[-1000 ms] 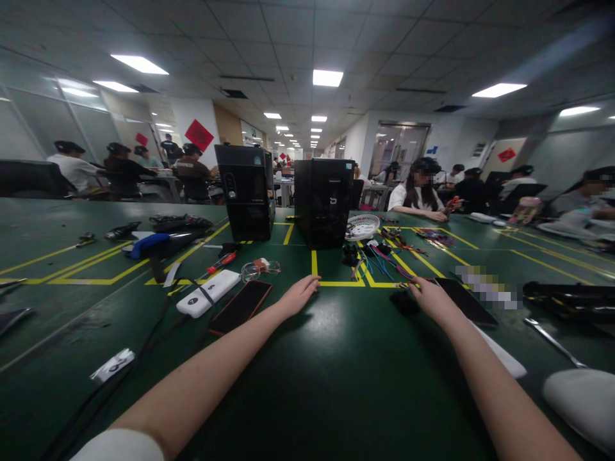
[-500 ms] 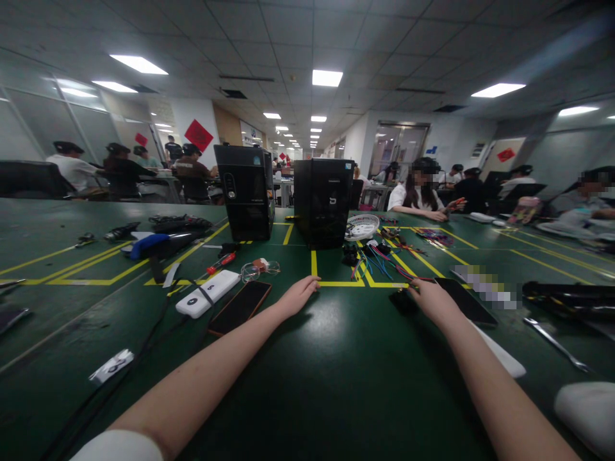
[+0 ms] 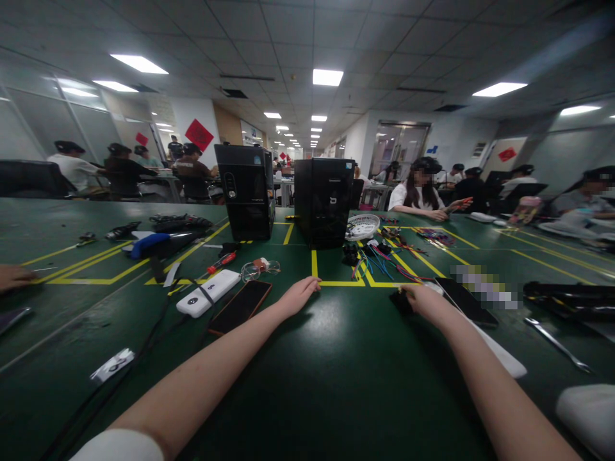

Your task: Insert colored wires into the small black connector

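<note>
My left hand (image 3: 298, 295) lies flat on the green table (image 3: 307, 384), fingers stretched toward the yellow tape line (image 3: 336, 283), holding nothing. My right hand (image 3: 423, 299) rests farther right, its fingers curled onto a small black object (image 3: 400, 299) at the end of a bundle of coloured wires (image 3: 384, 262). A dark phone (image 3: 464, 299) lies just right of that hand. Two black computer towers (image 3: 247, 191) (image 3: 323, 202) stand upright beyond both hands.
Left of my arm lie a dark phone (image 3: 240, 306), a white power bank (image 3: 209, 292), a red screwdriver (image 3: 221, 261) and clear glasses (image 3: 259, 269). A white basket (image 3: 362, 225) sits behind the wires. Another person's hand (image 3: 14, 277) is at the left edge; several people sit around.
My right hand has slid a little left onto the small black object. Another person's hand has come into view at the left edge. My left hand has not moved.
</note>
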A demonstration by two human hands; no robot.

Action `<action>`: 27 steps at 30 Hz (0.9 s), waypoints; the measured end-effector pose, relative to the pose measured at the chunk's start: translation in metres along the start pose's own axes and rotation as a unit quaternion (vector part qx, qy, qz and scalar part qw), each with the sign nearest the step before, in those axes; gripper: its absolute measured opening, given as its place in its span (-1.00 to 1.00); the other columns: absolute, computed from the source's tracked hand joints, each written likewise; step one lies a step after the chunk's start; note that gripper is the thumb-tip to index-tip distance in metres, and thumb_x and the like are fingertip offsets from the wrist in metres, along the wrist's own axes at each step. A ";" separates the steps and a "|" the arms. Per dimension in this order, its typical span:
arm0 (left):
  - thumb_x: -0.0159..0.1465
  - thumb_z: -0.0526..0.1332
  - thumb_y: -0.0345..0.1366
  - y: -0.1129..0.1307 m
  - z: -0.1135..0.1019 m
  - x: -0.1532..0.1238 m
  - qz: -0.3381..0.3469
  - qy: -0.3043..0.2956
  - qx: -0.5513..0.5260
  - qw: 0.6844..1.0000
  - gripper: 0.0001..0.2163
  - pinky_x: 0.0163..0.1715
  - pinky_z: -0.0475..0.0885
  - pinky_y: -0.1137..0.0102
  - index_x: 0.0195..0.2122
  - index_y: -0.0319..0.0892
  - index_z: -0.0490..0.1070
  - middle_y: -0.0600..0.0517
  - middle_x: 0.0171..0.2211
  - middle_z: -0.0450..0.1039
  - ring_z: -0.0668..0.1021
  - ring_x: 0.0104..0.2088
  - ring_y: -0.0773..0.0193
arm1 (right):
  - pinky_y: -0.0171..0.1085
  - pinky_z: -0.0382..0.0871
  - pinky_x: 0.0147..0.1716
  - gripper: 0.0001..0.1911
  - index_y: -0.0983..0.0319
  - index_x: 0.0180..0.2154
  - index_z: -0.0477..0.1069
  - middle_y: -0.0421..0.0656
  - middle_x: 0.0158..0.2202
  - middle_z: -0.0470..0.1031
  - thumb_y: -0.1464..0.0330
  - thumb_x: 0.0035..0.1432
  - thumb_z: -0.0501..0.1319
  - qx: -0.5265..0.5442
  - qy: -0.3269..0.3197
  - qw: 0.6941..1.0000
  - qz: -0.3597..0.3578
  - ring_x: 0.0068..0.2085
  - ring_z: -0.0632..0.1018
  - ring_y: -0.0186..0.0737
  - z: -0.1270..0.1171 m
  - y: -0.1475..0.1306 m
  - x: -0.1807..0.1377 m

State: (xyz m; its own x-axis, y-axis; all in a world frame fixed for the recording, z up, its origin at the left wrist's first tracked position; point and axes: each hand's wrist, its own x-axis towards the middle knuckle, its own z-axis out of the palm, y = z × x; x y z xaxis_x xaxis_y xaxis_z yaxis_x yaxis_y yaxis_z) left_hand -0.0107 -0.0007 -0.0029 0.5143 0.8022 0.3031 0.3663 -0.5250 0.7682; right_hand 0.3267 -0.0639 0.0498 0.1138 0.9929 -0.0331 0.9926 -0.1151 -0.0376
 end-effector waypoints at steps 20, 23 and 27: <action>0.33 -0.16 -0.13 -0.004 0.001 0.001 0.008 0.001 0.005 1.000 -0.63 -0.10 0.31 0.30 -0.04 -0.19 0.29 -0.02 -0.23 0.44 0.46 -0.17 0.23 | -0.37 0.22 -0.42 -0.63 0.27 -0.10 0.42 -0.07 -0.38 0.51 0.43 0.10 -0.02 0.041 0.063 0.995 0.070 -0.36 0.50 -0.22 -0.008 0.022 -0.003; 0.33 -0.16 -0.13 -0.004 0.001 0.001 0.013 0.002 0.007 1.000 -0.63 -0.11 0.31 0.31 -0.04 -0.19 0.29 -0.02 -0.23 0.44 0.45 -0.17 0.23 | -0.37 0.22 -0.41 -0.62 0.26 -0.13 0.44 -0.08 -0.40 0.52 0.47 0.05 0.00 0.027 0.032 0.997 0.072 -0.34 0.50 -0.22 -0.006 0.026 -0.001; 0.32 -0.16 -0.12 -0.002 0.001 0.000 0.010 0.000 0.008 1.000 -0.62 -0.12 0.31 0.31 -0.04 -0.19 0.29 -0.02 -0.23 0.43 0.45 -0.16 0.23 | -0.37 0.23 -0.40 -0.62 0.27 -0.13 0.45 -0.08 -0.40 0.52 0.48 0.04 0.00 0.025 0.020 0.997 0.068 -0.33 0.50 -0.22 -0.006 0.026 0.000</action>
State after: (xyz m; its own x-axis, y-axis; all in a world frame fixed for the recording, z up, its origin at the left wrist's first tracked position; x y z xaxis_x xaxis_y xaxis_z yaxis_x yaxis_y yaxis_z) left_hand -0.0107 0.0006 -0.0046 0.5219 0.7916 0.3177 0.3684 -0.5451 0.7531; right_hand 0.3532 -0.0664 0.0547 0.2500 0.9682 -0.0017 0.9647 -0.2493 -0.0848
